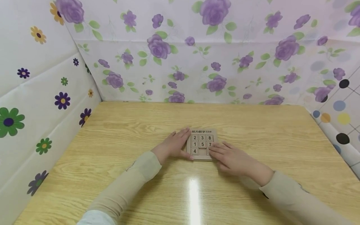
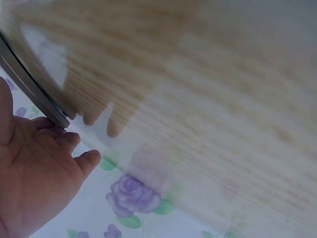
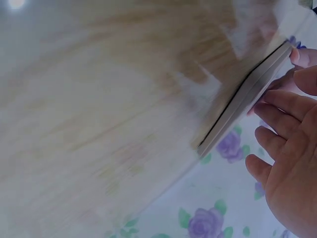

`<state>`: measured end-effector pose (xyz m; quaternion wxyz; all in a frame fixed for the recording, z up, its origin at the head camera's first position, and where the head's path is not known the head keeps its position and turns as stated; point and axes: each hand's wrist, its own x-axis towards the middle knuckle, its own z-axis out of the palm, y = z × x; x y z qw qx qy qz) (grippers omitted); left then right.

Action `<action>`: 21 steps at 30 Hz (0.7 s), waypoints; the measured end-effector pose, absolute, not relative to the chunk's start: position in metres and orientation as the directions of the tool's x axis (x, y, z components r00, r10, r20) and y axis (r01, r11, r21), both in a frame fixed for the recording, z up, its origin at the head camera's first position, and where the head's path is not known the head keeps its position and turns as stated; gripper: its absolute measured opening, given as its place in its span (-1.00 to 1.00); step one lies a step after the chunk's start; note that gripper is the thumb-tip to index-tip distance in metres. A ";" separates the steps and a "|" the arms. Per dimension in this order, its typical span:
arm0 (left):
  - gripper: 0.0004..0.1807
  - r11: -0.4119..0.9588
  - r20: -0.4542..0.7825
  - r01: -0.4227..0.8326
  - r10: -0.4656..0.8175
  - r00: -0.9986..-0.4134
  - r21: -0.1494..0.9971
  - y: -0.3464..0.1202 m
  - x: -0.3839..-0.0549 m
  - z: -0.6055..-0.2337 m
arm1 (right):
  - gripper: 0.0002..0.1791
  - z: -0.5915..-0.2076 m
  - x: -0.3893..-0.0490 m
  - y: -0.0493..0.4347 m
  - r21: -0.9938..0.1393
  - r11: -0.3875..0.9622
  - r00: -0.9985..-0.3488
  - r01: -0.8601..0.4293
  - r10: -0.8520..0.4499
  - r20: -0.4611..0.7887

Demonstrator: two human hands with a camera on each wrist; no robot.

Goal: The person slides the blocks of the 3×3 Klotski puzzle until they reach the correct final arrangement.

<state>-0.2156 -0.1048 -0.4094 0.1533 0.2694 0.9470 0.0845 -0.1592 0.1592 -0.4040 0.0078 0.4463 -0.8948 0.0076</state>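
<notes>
A wooden number slide puzzle lies flat near the middle of the table in the head view. Its tiles read 2, 3, 8 on top, 1, 5, 7 below, then 4, a bare slot and a tile mostly hidden by fingers. My left hand holds the puzzle's left side, thumb at the lower left corner and fingers by the upper one. With fairly straight fingers, my right hand touches the lower right tiles beside the 7 tile. Both wrist views show the board's thin edge beside the fingers.
The wood-grain table has a shiny surface with a bright light reflection in front of the puzzle. A purple-flowered cloth hangs along the back edge. Patterned cloths stand at the left and right sides.
</notes>
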 end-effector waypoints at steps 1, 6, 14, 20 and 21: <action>0.28 0.841 -0.247 0.484 0.536 -0.807 0.243 -0.105 -0.216 -0.409 | -0.46 -0.404 -0.158 0.162 -0.007 0.604 -0.604 -0.797 -0.796 0.023; 0.28 0.840 -0.253 0.486 0.537 -0.804 0.239 -0.104 -0.217 -0.409 | -0.48 -0.403 -0.155 0.168 -0.004 0.610 -0.609 -0.793 -0.792 0.038; 0.28 0.842 -0.253 0.476 0.532 -0.808 0.253 -0.105 -0.214 -0.410 | -0.48 -0.408 -0.165 0.161 -0.006 0.612 -0.611 -0.791 -0.790 0.059; 0.27 0.844 -0.252 0.481 0.531 -0.809 0.235 -0.104 -0.215 -0.410 | -0.47 -0.408 -0.173 0.150 -0.038 0.615 -0.616 -0.788 -0.785 0.072; 0.27 0.844 -0.252 0.483 0.532 -0.809 0.233 -0.104 -0.215 -0.410 | -0.47 -0.407 -0.174 0.148 -0.042 0.617 -0.618 -0.786 -0.783 0.076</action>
